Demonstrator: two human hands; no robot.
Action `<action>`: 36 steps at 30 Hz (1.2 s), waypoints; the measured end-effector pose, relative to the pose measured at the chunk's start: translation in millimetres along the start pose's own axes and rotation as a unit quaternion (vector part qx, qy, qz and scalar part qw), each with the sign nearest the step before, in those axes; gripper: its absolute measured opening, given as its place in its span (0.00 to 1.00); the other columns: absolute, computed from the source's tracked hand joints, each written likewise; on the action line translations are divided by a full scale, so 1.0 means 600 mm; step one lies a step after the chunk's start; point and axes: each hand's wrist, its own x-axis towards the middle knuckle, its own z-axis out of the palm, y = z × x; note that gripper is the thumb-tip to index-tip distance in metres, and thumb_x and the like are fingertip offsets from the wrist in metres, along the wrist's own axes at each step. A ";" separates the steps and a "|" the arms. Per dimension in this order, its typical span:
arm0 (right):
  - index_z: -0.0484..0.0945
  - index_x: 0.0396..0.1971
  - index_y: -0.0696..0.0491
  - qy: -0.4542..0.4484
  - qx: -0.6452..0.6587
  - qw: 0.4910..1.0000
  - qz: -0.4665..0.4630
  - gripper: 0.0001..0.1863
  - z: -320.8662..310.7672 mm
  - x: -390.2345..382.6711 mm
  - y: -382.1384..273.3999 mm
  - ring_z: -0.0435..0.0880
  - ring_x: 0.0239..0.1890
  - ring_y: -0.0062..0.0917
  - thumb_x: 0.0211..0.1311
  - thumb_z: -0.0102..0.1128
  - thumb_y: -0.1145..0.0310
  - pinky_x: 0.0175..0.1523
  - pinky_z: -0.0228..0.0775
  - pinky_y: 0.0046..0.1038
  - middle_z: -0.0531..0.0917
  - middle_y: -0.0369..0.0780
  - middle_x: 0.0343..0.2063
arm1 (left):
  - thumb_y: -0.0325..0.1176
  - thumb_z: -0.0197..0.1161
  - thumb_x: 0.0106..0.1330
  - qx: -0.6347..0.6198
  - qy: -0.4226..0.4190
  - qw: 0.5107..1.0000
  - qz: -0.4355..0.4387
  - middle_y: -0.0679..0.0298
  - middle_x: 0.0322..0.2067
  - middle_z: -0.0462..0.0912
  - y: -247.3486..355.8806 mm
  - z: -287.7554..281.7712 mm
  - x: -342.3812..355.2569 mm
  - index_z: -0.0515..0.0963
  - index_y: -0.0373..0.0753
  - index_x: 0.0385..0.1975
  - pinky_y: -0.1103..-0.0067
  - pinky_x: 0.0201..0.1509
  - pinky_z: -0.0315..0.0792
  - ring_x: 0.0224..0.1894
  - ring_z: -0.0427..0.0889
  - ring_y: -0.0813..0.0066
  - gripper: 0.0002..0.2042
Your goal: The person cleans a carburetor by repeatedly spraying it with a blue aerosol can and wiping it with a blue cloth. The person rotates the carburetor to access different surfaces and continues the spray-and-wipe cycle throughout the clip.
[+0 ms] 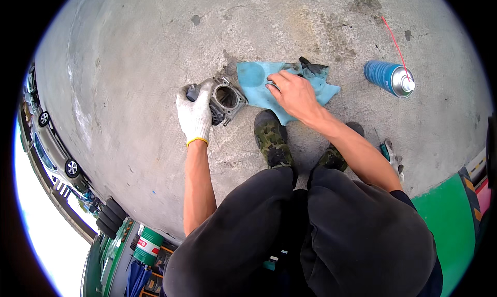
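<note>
Throttle body [226, 110]: gripped in gloved left hand [195, 108]. Blue cloth [259, 79]: under bare right hand [295, 94], fingers [280, 80] half-curled, any hold unclear.

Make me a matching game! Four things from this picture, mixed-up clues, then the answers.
Things:
1. ragged light-blue cloth
2. blue-and-silver cylindrical spray can
3. grey metal part
4. white knitted glove

Clues:
A. has a red straw
B. worn on the left hand
C. beneath the bare right hand
D. has a round hole

Pairs: 1C, 2A, 3D, 4B
</note>
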 end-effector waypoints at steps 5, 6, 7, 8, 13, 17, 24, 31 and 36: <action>0.81 0.46 0.53 -0.016 -0.077 0.996 0.036 0.18 0.078 0.058 -0.025 0.85 0.44 0.41 0.58 0.76 0.64 0.44 0.81 0.42 0.78 0.40 0.42 | 0.53 0.78 0.59 0.001 0.011 1.000 -0.008 0.50 0.47 0.85 -0.004 0.001 -0.004 0.79 0.30 0.56 0.69 0.55 0.78 0.47 0.85 0.62 0.34; 0.81 0.45 0.52 -0.015 -0.079 0.996 0.026 0.18 0.083 0.063 -0.023 0.85 0.44 0.40 0.58 0.76 0.64 0.44 0.81 0.42 0.79 0.40 0.41 | 0.53 0.78 0.58 0.003 0.016 1.000 -0.012 0.50 0.49 0.85 -0.007 0.001 -0.005 0.80 0.30 0.54 0.68 0.56 0.78 0.48 0.85 0.60 0.34; 0.81 0.44 0.52 -0.014 -0.082 0.996 0.015 0.17 0.083 0.068 -0.016 0.85 0.44 0.39 0.57 0.76 0.65 0.44 0.81 0.41 0.79 0.39 0.41 | 0.53 0.78 0.58 -0.004 0.019 1.000 -0.010 0.50 0.48 0.85 -0.009 0.003 -0.004 0.80 0.30 0.54 0.68 0.56 0.78 0.48 0.85 0.60 0.34; 0.82 0.44 0.52 -0.013 -0.081 0.997 0.005 0.16 0.089 0.069 -0.008 0.85 0.43 0.39 0.57 0.76 0.65 0.44 0.81 0.41 0.79 0.39 0.40 | 0.53 0.78 0.58 -0.009 0.023 1.000 -0.008 0.50 0.48 0.85 -0.012 0.005 -0.004 0.80 0.30 0.54 0.68 0.56 0.78 0.47 0.85 0.60 0.34; 0.84 0.35 0.53 0.048 -0.037 0.995 -0.078 0.07 0.077 0.076 -0.002 0.82 0.45 0.34 0.60 0.71 0.69 0.48 0.75 0.39 0.83 0.36 0.36 | 0.47 0.79 0.59 -0.078 0.002 0.997 -0.026 0.53 0.43 0.86 -0.029 -0.005 -0.008 0.79 0.30 0.54 0.72 0.52 0.78 0.44 0.84 0.66 0.31; 0.86 0.37 0.53 0.003 0.093 0.992 -0.084 0.06 0.029 0.061 -0.045 0.83 0.43 0.34 0.62 0.71 0.69 0.48 0.74 0.38 0.86 0.37 0.38 | 0.39 0.79 0.60 -0.149 -0.023 0.988 -0.031 0.59 0.42 0.86 -0.047 -0.021 -0.017 0.79 0.30 0.54 0.77 0.49 0.78 0.42 0.82 0.75 0.26; 0.88 0.44 0.55 -0.091 0.181 0.977 -0.072 0.10 0.021 0.007 -0.104 0.83 0.39 0.37 0.64 0.68 0.73 0.48 0.75 0.36 0.87 0.41 0.39 | 0.32 0.79 0.59 -0.176 -0.035 0.982 0.067 0.62 0.42 0.85 0.003 -0.033 -0.051 0.79 0.33 0.50 0.77 0.50 0.78 0.42 0.82 0.76 0.22; 0.88 0.49 0.57 -0.226 0.360 0.884 0.196 0.15 -0.012 -0.004 -0.152 0.81 0.44 0.35 0.63 0.63 0.79 0.49 0.74 0.37 0.82 0.39 0.41 | 0.29 0.81 0.54 -0.139 0.004 0.951 0.275 0.60 0.44 0.82 0.014 -0.034 -0.072 0.79 0.33 0.48 0.75 0.52 0.78 0.44 0.82 0.73 0.23; 0.89 0.47 0.53 -0.127 -0.101 0.951 -0.262 0.17 -0.035 -0.006 -0.094 0.77 0.50 0.29 0.59 0.62 0.70 0.54 0.68 0.33 0.80 0.36 0.41 | 0.27 0.80 0.55 -0.156 -0.033 0.960 0.231 0.60 0.45 0.82 0.028 -0.040 -0.082 0.79 0.33 0.48 0.75 0.53 0.78 0.45 0.82 0.74 0.23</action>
